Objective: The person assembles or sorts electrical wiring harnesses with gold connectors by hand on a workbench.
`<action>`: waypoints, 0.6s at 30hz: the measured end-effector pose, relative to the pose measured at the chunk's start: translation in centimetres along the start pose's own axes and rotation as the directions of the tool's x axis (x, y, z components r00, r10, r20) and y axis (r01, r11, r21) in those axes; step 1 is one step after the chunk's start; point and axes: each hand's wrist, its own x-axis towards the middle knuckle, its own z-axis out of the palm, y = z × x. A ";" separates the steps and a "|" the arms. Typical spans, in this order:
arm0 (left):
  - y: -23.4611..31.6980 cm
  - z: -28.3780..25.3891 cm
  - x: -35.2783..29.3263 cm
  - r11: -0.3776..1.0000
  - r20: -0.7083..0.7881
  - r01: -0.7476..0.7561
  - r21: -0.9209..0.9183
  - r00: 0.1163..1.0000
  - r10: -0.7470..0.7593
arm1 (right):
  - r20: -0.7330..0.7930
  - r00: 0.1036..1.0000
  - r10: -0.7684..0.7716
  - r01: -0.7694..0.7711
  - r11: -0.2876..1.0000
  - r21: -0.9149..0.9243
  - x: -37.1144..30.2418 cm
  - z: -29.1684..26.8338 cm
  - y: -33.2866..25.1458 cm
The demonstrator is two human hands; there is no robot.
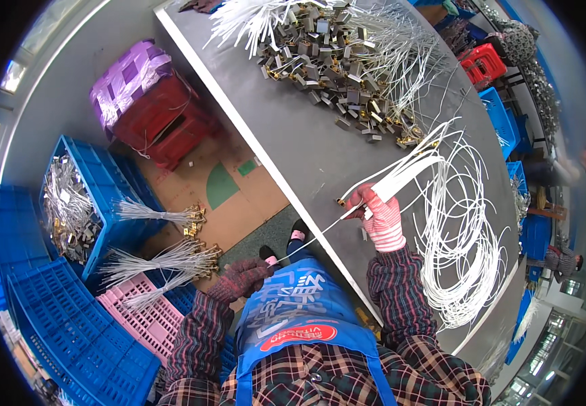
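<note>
My right hand (382, 220), in a pink-and-white striped glove, is closed around a bundle of white wires (404, 177) over the grey table (293, 149). From that bundle, long loops of white wire (452, 277) spread across the tabletop beside my right forearm. A single thin wire (314, 238) stretches taut from my right hand, past the table's edge, to my left hand (242, 279). My left hand wears a dark reddish glove, and its fingers are closed on that wire. A small brass-coloured end piece (340, 201) shows by my right fingertips.
A large heap of grey metal blocks (333, 61) with white wires covers the table's far part. Left of the table stand a red stool (171, 122), a blue crate (106, 230) of wired parts, and a pink basket (145, 312) with wire bundles (171, 260). Blue baskets (69, 331) stack nearest me.
</note>
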 end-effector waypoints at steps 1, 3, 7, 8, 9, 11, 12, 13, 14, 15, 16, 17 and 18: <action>0.0 -0.1 0.0 1.000 -0.027 -0.015 0.022 1.000 0.016 | -0.001 1.000 -0.012 0.012 1.000 0.003 -0.2 0.2 -0.2; 0.4 0.0 0.0 0.999 -0.019 -0.034 0.002 0.999 0.034 | -0.002 1.000 -0.029 0.029 1.000 0.005 -0.5 0.7 -0.3; 2.0 1.2 0.9 0.990 0.050 -0.124 0.063 0.991 0.121 | 0.024 0.997 0.078 -0.076 0.995 -0.059 -2.6 4.1 2.2; 3.0 2.2 1.2 0.990 0.047 -0.128 0.063 0.991 0.125 | 0.050 0.992 0.116 -0.112 0.991 -0.078 -3.2 4.4 3.0; 5.1 3.9 1.0 0.992 0.029 -0.108 0.063 0.994 0.107 | 0.076 0.984 0.159 -0.151 0.984 -0.096 -3.3 4.5 3.9; 6.2 4.7 1.6 0.994 0.024 -0.090 0.064 0.996 0.089 | 0.084 0.985 0.151 -0.138 0.980 -0.141 -2.9 3.2 2.5; 5.9 4.7 1.8 0.991 0.069 -0.132 0.026 0.989 0.130 | 0.011 0.998 0.068 -0.063 0.960 -0.273 -2.4 2.4 1.3; 5.1 4.5 2.2 0.986 0.113 -0.169 -0.017 0.979 0.170 | -0.060 0.998 -0.021 0.002 0.953 -0.302 -1.8 1.3 0.0; 4.2 3.7 2.1 0.980 0.098 -0.189 0.061 0.978 0.182 | -0.139 0.987 -0.079 0.050 0.978 -0.201 -1.3 -0.2 -1.5; 3.9 3.6 2.6 0.981 0.111 -0.187 0.060 0.977 0.180 | -0.195 0.974 -0.115 0.082 0.982 -0.172 -0.9 -1.9 -3.1; 3.9 3.6 2.7 0.977 0.105 -0.182 0.112 0.980 0.170 | -0.140 0.981 -0.132 0.124 0.990 -0.065 -0.7 -2.7 -4.3; 4.0 3.6 2.7 0.971 0.099 -0.176 0.164 0.982 0.161 | -0.173 0.971 -0.168 0.163 0.986 -0.040 -1.0 -2.7 -4.2; 4.8 4.2 3.3 0.971 0.109 -0.174 0.162 0.981 0.157 | -0.195 0.963 -0.186 0.172 0.981 -0.083 -1.4 -2.4 -3.6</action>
